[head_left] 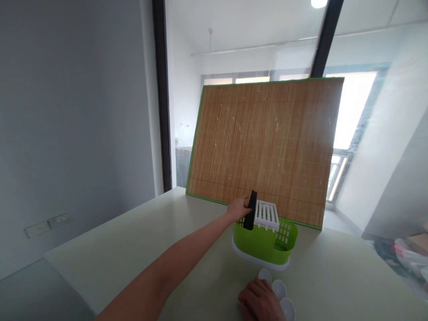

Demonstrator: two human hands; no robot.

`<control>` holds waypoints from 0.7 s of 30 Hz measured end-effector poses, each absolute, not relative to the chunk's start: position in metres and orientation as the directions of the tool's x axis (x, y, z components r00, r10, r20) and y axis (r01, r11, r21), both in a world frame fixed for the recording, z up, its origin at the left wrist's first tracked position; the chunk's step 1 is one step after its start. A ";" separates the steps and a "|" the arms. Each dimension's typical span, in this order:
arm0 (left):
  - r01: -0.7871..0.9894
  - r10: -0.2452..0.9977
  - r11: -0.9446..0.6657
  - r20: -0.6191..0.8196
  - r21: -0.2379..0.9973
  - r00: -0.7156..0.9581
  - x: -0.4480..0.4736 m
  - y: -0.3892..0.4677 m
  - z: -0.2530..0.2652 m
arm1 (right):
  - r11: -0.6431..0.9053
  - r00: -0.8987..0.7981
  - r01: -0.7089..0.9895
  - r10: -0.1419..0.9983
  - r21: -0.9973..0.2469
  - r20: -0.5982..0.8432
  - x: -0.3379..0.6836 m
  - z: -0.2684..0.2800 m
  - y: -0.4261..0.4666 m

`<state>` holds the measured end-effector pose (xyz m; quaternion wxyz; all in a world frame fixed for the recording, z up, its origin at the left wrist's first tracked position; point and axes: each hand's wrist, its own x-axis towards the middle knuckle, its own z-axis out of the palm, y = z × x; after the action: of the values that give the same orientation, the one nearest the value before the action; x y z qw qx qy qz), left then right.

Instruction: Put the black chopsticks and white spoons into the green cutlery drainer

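Observation:
My left hand (238, 209) is closed around a long, flat black object (250, 210), held upright at the left of a white slotted rack (266, 215). The rack sits across the top of a bright green plastic basket (261, 243) with rectangular holes and a white base tray (261, 261). What the black object is I cannot make out. Nearer to me, my right hand (259, 301) rests low over the table, its fingers loosely bent. Close to its right lie three small white rounded dishes or spoon bowls (278, 290) in a row, partly hidden by the hand.
A bamboo mat (264, 147) with green edging leans upright behind the basket, against a glass partition with dark frames (162, 98). The pale table (160, 223) spreads to both sides. A grey wall with sockets (57, 220) stands at left; clutter (409, 252) lies beyond the table's right edge.

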<state>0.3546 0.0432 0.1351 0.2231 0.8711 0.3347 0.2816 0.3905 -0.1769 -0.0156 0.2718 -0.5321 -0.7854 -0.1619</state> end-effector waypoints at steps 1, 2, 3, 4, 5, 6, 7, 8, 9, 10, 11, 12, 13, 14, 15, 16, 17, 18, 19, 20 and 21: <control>0.455 0.708 -0.676 0.339 0.580 0.619 0.354 0.042 0.136 | 0.380 -0.288 0.924 0.747 -0.031 0.599 0.391 -0.016 -0.176; 0.451 0.707 -0.676 0.343 0.583 0.618 0.354 0.040 0.137 | 0.379 -0.288 0.925 0.746 -0.027 0.600 0.391 -0.016 -0.176; 0.445 0.706 -0.678 0.351 0.585 0.615 0.352 0.038 0.139 | 0.379 -0.289 0.925 0.744 -0.024 0.602 0.392 -0.016 -0.175; 0.439 0.705 -0.680 0.361 0.587 0.610 0.349 0.035 0.140 | 0.378 -0.290 0.925 0.742 -0.021 0.604 0.392 -0.016 -0.175; 0.428 0.705 -0.684 0.383 0.590 0.597 0.345 0.031 0.142 | 0.377 -0.289 0.926 0.740 -0.019 0.608 0.392 -0.015 -0.175; 0.407 0.702 -0.691 0.420 0.598 0.575 0.340 0.026 0.142 | 0.376 -0.289 0.926 0.737 -0.016 0.612 0.392 -0.014 -0.176; 0.372 0.698 -0.700 0.471 0.610 0.540 0.334 0.019 0.142 | 0.375 -0.288 0.927 0.734 -0.013 0.614 0.393 -0.013 -0.176; 0.324 0.690 -0.711 0.528 0.624 0.496 0.327 0.011 0.139 | 0.370 -0.284 0.929 0.732 -0.011 0.619 0.393 -0.011 -0.177; 0.267 0.681 -0.721 0.581 0.640 0.447 0.320 0.002 0.135 | 0.362 -0.274 0.932 0.729 -0.012 0.628 0.394 -0.010 -0.178; 0.206 0.674 -0.727 0.621 0.656 0.400 0.312 -0.008 0.129 | 0.352 -0.260 0.936 0.723 -0.017 0.640 0.394 -0.008 -0.179; 0.150 0.674 -0.723 0.642 0.674 0.365 0.304 -0.018 0.121 | 0.339 -0.239 0.940 0.716 -0.028 0.656 0.395 -0.006 -0.180; 0.109 0.684 -0.709 0.642 0.697 0.347 0.297 -0.029 0.110 | 0.323 -0.211 0.945 0.707 -0.043 0.675 0.396 -0.004 -0.182; 0.080 0.702 -0.686 0.627 0.724 0.338 0.290 -0.039 0.099 | 0.307 -0.179 0.950 0.699 -0.064 0.692 0.397 -0.003 -0.183; 0.066 0.724 -0.655 0.601 0.752 0.339 0.285 -0.050 0.086 | 0.292 -0.148 0.952 0.691 -0.086 0.708 0.398 -0.002 -0.185; 0.067 0.746 -0.624 0.567 0.779 0.349 0.281 -0.059 0.074 | 0.280 -0.117 0.954 0.684 -0.111 0.720 0.399 -0.001 -0.186; 0.081 0.762 -0.596 0.531 0.799 0.371 0.279 -0.067 0.062 | 0.268 -0.084 0.954 0.676 -0.137 0.732 0.401 -0.001 -0.187; 0.104 0.767 -0.578 0.494 0.810 0.410 0.278 -0.074 0.052 | 0.261 -0.055 0.952 0.665 -0.162 0.745 0.402 -0.001 -0.188; 0.132 0.757 -0.571 0.457 0.811 0.466 0.278 -0.080 0.043 | 0.258 -0.029 0.948 0.654 -0.186 0.756 0.404 -0.001 -0.189; 0.161 0.734 -0.576 0.421 0.801 0.533 0.279 -0.086 0.037 | 0.259 -0.007 0.943 0.641 -0.208 0.767 0.405 -0.001 -0.190; 0.188 0.700 -0.593 0.385 0.783 0.601 0.281 -0.090 0.033 | 0.266 0.007 0.938 0.627 -0.223 0.779 0.406 -0.001 -0.190; 0.213 0.663 -0.612 0.348 0.761 0.663 0.283 -0.093 0.031 | 0.279 0.012 0.932 0.611 -0.230 0.792 0.407 -0.002 -0.190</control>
<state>0.2828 -0.0932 0.0308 0.3548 0.8399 0.2606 0.3173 0.4074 -0.1902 -0.0019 0.4257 -0.5701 -0.6769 -0.1888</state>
